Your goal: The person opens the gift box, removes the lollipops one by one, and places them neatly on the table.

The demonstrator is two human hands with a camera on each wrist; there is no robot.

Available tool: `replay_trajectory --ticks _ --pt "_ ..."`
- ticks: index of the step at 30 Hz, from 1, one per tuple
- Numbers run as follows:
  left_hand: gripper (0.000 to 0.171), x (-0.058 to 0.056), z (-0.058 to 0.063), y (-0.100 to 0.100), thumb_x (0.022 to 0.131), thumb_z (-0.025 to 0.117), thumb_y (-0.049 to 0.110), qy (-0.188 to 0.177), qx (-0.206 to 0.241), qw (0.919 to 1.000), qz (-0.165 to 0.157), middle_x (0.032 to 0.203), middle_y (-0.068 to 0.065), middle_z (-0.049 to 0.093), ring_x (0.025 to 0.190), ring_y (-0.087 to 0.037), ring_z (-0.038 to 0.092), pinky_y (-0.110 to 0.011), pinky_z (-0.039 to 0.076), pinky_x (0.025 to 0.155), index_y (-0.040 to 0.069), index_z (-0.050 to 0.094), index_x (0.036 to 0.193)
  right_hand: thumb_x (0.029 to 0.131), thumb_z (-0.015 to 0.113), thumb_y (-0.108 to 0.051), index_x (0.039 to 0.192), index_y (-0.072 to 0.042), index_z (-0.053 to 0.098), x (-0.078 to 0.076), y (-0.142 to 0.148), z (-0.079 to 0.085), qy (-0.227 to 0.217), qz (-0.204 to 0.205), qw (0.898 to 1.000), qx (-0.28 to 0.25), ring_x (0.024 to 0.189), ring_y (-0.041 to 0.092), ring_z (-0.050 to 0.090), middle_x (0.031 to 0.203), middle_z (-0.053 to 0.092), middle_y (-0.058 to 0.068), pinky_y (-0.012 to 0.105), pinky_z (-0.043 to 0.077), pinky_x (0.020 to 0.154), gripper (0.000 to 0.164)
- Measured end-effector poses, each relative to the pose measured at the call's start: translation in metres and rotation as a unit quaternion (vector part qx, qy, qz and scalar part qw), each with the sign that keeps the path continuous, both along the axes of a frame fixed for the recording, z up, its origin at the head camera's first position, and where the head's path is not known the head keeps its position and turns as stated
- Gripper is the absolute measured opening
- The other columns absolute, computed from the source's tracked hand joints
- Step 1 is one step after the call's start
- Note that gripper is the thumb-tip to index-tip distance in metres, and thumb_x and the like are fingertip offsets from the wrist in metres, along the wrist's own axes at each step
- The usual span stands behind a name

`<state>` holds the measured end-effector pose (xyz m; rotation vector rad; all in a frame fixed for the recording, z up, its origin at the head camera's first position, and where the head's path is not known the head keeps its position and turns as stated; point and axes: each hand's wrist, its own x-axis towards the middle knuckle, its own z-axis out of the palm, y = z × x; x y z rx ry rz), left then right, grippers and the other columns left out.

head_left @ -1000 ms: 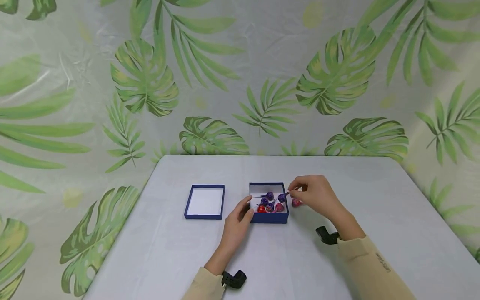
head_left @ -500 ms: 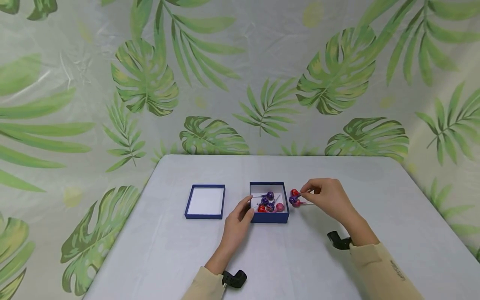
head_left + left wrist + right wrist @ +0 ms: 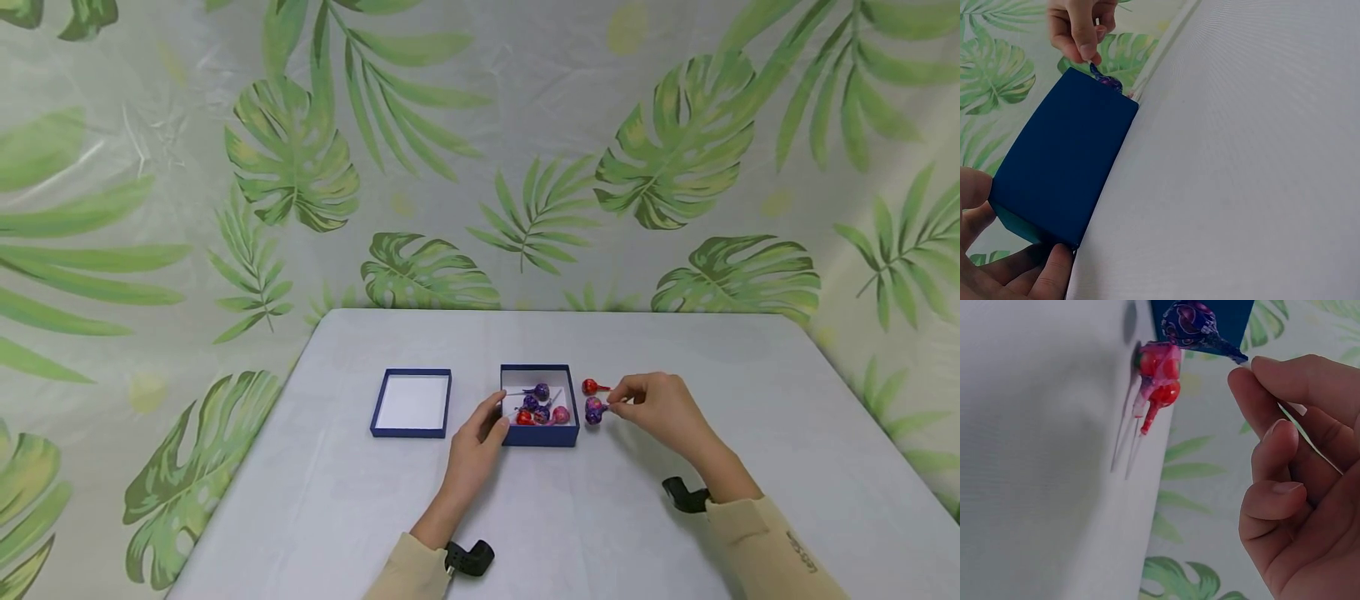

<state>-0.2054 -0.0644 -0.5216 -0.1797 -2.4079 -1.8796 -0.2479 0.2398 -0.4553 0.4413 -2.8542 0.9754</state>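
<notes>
My left hand (image 3: 472, 442) grips the left side of a blue box (image 3: 538, 436), thumb and fingers spread along its wall. Inside lie several lollipops in purple, red and pink wrappers, a purple one (image 3: 541, 390) toward the back. To the right of the box, my right hand (image 3: 662, 410) pinches the stick of a purple lollipop (image 3: 1188, 326) between thumb and forefinger. That candy hangs above the table, partly in front of a pink lollipop (image 3: 1159, 361) in the head view. Beside the pink one lies a red lollipop (image 3: 1166, 395), both with white sticks.
A shallow blue-rimmed lid (image 3: 407, 433) with a white inside lies left of the box. The table (image 3: 360, 517) has a white cover. Behind it hangs a leaf-patterned curtain (image 3: 547, 108).
My right hand has carried the purple lollipop from the box's right wall out to the right and nearer to me, over the loose lollipops. My left hand has stayed on the box.
</notes>
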Motion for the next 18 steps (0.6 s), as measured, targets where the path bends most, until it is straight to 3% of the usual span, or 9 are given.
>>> replay_trajectory --ticks 7,18 --pt "0.044 0.000 -0.001 0.000 0.105 0.056 0.029 0.003 -0.002 1.0000 0.000 0.149 -0.002 0.052 0.137 -0.020 0.048 -0.035 0.041 0.110 0.026 0.052 0.149 0.086 0.080 -0.017 0.082 -0.018 0.078 -0.002 0.003 -0.007 -0.016 0.005 1.000 0.000 0.081 0.018 0.060 0.088 0.071 -0.006 0.033 0.051 0.064 0.004" --pt "0.044 -0.001 -0.001 -0.001 0.104 0.057 0.026 0.007 -0.003 1.0000 0.004 0.146 -0.003 0.054 0.135 -0.018 0.050 -0.033 0.041 0.110 0.027 0.053 0.148 0.085 0.077 -0.010 0.087 -0.016 0.078 -0.007 0.014 -0.016 -0.085 0.021 0.996 0.010 0.083 0.019 0.059 0.087 0.071 -0.005 0.034 0.051 0.069 0.006"
